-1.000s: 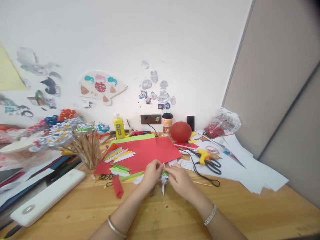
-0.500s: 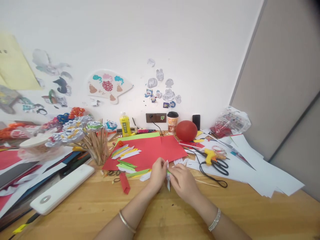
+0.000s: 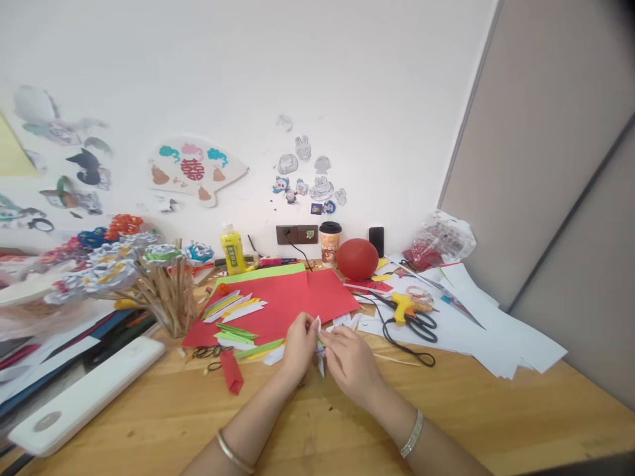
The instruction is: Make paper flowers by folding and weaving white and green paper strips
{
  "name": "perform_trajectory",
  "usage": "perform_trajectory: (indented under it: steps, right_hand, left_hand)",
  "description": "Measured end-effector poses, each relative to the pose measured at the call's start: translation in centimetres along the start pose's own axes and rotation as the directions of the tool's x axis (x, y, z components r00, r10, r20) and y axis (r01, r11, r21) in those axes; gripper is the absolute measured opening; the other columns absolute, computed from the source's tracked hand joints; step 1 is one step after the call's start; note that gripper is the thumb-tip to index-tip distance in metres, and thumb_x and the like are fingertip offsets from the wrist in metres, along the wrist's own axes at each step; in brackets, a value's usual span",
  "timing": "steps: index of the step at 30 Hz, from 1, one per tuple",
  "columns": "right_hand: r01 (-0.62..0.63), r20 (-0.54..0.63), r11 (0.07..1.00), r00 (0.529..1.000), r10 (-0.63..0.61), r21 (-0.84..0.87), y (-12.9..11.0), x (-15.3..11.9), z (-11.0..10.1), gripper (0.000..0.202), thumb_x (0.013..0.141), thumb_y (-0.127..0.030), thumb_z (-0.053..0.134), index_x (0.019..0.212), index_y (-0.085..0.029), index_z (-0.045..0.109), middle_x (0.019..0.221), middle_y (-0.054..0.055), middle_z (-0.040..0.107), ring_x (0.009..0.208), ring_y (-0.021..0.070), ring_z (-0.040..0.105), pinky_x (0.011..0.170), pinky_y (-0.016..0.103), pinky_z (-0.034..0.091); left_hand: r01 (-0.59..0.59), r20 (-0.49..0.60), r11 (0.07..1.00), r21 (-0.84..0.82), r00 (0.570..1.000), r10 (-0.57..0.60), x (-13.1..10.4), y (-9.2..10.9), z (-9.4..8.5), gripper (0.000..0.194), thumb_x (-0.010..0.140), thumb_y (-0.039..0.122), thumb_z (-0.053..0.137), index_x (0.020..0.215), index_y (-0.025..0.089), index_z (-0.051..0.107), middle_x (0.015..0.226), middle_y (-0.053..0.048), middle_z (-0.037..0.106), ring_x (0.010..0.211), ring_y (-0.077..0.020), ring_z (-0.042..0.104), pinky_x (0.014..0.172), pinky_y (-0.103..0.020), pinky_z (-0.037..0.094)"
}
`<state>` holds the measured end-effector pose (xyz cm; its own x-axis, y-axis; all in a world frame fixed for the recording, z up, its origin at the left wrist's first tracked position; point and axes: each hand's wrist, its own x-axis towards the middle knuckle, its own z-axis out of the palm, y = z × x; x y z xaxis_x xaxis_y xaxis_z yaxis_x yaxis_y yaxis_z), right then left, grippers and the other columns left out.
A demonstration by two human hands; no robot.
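My left hand (image 3: pixel 300 346) and my right hand (image 3: pixel 350 362) meet over the front middle of the table, both with fingers closed on a small folded paper piece (image 3: pixel 321 365). Its white tip pokes up between the fingertips and a pale pointed end hangs below; the rest is hidden by my fingers. Just beyond lie red paper sheets (image 3: pixel 282 297). On and in front of them are folded paper strips (image 3: pixel 238 307) in white, yellow and grey, and green strips (image 3: pixel 236 332). To the left of my left hand is a folded red paper piece (image 3: pixel 231 371) beside black-handled scissors (image 3: pixel 206 352).
Paper flowers on sticks (image 3: pixel 171 291) and a long white device (image 3: pixel 89 393) stand left. Behind are a yellow bottle (image 3: pixel 232 250), a paper cup (image 3: pixel 330 243) and a red balloon (image 3: pixel 357 259). Right lie a yellow glue gun (image 3: pixel 403 308), black-handled scissors (image 3: pixel 421 326) and white sheets (image 3: pixel 506 337).
The whole view has shifted, so things appear farther left. Both hands keep hold of the folded paper piece in nearly the same pose.
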<state>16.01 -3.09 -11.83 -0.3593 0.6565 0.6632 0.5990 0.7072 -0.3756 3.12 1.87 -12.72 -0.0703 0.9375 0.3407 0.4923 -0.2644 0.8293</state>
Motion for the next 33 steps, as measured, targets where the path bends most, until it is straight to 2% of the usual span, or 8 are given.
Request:
perform_trajectory:
  steps: [8, 12, 15, 21, 24, 27, 30, 33]
  right_hand:
    - [-0.052, -0.005, 0.992, 0.999, 0.053, 0.114, 0.1, 0.3, -0.4, 0.033, 0.083, -0.012, 0.039, 0.109, -0.018, 0.057, 0.095, 0.007, 0.064, 0.09, 0.0193, 0.052, 0.08, 0.035, 0.044]
    - [-0.173, -0.112, 0.983, 0.977, 0.179, 0.057, 1.2, 0.5, -0.5, 0.03, 0.082, -0.023, 0.045, 0.11, -0.016, 0.055, 0.104, 0.01, 0.06, 0.098, 0.0226, 0.049, 0.086, 0.04, 0.041]
    - [-0.299, -0.165, 0.953, 0.939, 0.303, 0.051, 2.2, 0.1, 0.4, 0.04, 0.081, -0.031, 0.047, 0.118, -0.015, 0.048, 0.114, 0.013, 0.054, 0.107, 0.026, 0.045, 0.091, 0.045, 0.037]
    - [-0.374, -0.03, 0.886, 0.918, 0.396, 0.274, 2.2, -0.9, 2.5, 0.045, 0.084, -0.035, 0.044, 0.126, -0.02, 0.038, 0.121, 0.012, 0.049, 0.112, 0.0241, 0.045, 0.093, 0.041, 0.037]
    - [-0.394, 0.031, 0.789, 0.902, 0.431, 0.471, 1.8, -0.7, 2.6, 0.04, 0.083, -0.031, 0.046, 0.121, -0.021, 0.039, 0.114, 0.01, 0.054, 0.105, 0.0222, 0.051, 0.088, 0.038, 0.041]
    - [-0.402, 0.058, 0.616, 0.864, 0.501, 0.677, 1.7, 0.0, 2.2, 0.032, 0.079, -0.03, 0.05, 0.109, -0.021, 0.041, 0.097, 0.006, 0.059, 0.087, 0.0199, 0.059, 0.075, 0.034, 0.048]
    - [-0.333, 0.007, 0.482, 0.828, 0.561, 0.811, 1.7, 0.7, 1.7, 0.027, 0.074, -0.029, 0.057, 0.095, -0.022, 0.04, 0.091, 0.003, 0.059, 0.083, 0.0183, 0.06, 0.073, 0.032, 0.048]
    - [-0.281, -0.003, 0.415, 0.825, 0.565, 0.865, 1.9, 1.0, 1.4, 0.029, 0.07, -0.028, 0.061, 0.088, -0.023, 0.039, 0.089, 0.002, 0.059, 0.087, 0.0183, 0.059, 0.077, 0.032, 0.047]
  left_hand:
    - [0.006, -0.04, 0.998, -0.058, 0.999, -0.008, 0.6, -0.6, -0.2, 0.019, 0.072, 0.035, 0.047, 0.061, 0.019, 0.046, 0.058, 0.002, 0.052, 0.058, -0.0151, 0.049, 0.057, -0.026, 0.037]
    - [0.029, -0.039, 0.994, -0.107, 0.999, -0.033, 1.1, -0.9, -0.5, 0.024, 0.071, 0.04, 0.049, 0.06, 0.018, 0.049, 0.055, 0.002, 0.052, 0.055, -0.0143, 0.049, 0.054, -0.025, 0.037]
    - [0.052, -0.026, 0.987, -0.151, 0.998, -0.057, 1.3, -1.1, -0.4, 0.028, 0.07, 0.043, 0.05, 0.059, 0.017, 0.05, 0.052, 0.002, 0.052, 0.051, -0.0135, 0.048, 0.05, -0.024, 0.036]
    - [0.061, 0.007, 0.969, -0.24, 0.998, -0.061, 0.8, -0.7, 0.0, 0.03, 0.065, 0.045, 0.056, 0.06, 0.016, 0.053, 0.053, 0.001, 0.054, 0.051, -0.0129, 0.049, 0.05, -0.023, 0.039]
    - [0.07, 0.001, 0.958, -0.277, 0.997, -0.073, 0.6, 0.0, -0.2, 0.031, 0.063, 0.046, 0.059, 0.06, 0.015, 0.053, 0.053, 0.001, 0.055, 0.05, -0.0122, 0.05, 0.049, -0.022, 0.04]
    - [0.16, 0.006, 0.894, -0.419, 0.985, -0.174, 0.5, 0.9, -0.6, 0.036, 0.062, 0.05, 0.059, 0.061, 0.015, 0.053, 0.051, 0.002, 0.054, 0.047, -0.0112, 0.05, 0.046, -0.022, 0.041]
    - [0.273, 0.115, 0.768, -0.579, 0.96, -0.255, 0.5, 1.6, -0.8, 0.038, 0.058, 0.051, 0.063, 0.066, 0.014, 0.056, 0.056, 0.0, 0.059, 0.051, -0.0131, 0.056, 0.051, -0.025, 0.046]
    - [0.298, 0.186, 0.728, -0.617, 0.954, -0.234, 0.6, 1.7, -0.8, 0.04, 0.054, 0.045, 0.069, 0.078, 0.013, 0.06, 0.064, -0.001, 0.063, 0.057, -0.0142, 0.059, 0.055, -0.026, 0.048]
